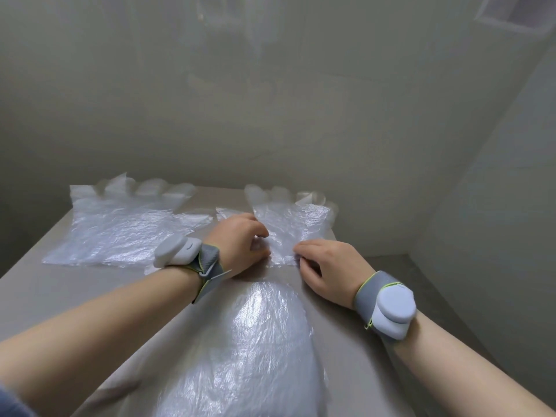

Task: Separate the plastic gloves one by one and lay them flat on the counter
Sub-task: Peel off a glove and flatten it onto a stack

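Nearest: heap of gloves (240, 356), clear crinkled plastic, bunched in a rounded mound at the near-centre of the counter (90, 284), between the two forearms.

Far-right glove (288, 227) lies spread on the counter beyond the heap, fingers pointing away toward the wall (270, 100), cuff toward the camera. Both hands are on its cuff end.
- left hand (237, 245): fingers curled, thumb and fingertips closed together on the cuff's left part, pinching the plastic.
- right hand (328, 269): fingers curled, tips on the cuff's right edge. Plastic is clear and the tips hide the contact, so I cannot tell if it pinches or only presses.
- hands are close together, a narrow strip of cuff showing between them.

Far-left glove (120, 227) lies flat, well apart from the hands, fingers also toward the wall, its thumb reaching right to just beside the far-right glove. Looks fully spread, lightly wrinkled.

Each wrist carries a grey wristband with yellow-green trim, left wristband (207, 263) and right wristband (370, 293), each with a white rounded device on it: left device (177, 251), right device (394, 311).

Counter is matte beige-grey, its far edge against the pale wall. Lower grey surface (436, 281) sits to the right of the counter edge.
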The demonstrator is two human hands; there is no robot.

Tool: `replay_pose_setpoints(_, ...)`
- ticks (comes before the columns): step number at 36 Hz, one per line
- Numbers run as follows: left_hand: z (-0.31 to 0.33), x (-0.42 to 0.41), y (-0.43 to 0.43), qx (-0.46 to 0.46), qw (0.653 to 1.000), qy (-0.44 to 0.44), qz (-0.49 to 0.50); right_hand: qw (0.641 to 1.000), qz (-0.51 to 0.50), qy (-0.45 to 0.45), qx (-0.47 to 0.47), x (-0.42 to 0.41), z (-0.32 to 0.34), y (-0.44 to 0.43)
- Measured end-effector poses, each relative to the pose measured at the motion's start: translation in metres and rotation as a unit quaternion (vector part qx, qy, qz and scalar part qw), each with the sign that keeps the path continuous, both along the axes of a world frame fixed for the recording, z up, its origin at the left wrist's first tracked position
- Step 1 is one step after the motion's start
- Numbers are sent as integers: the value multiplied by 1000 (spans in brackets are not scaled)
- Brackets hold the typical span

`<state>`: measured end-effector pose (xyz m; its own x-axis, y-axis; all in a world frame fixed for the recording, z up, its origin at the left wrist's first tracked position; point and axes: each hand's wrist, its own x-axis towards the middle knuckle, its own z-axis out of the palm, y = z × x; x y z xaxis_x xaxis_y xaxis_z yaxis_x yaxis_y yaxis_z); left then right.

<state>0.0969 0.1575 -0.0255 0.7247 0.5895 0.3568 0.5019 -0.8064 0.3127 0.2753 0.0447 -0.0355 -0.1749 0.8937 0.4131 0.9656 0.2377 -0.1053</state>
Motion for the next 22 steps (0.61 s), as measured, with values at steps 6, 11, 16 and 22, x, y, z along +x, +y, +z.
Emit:
replay_pose_setpoints(6,4,5,0,4,999,46,0,999,-10,39,7,6,0,-1)
replay_pose_setpoints(11,7,6,0,-4,998,63,6,959,-89,267,-18,14,8,10)
replay_pose_setpoints(16,8,6,-1,-5,998,65,7,789,-132,596,-67,25,22,47)
replay_pose_setpoints(22,5,6,5,-17,998,64,6,690,-136,710,-46,29,32,89)
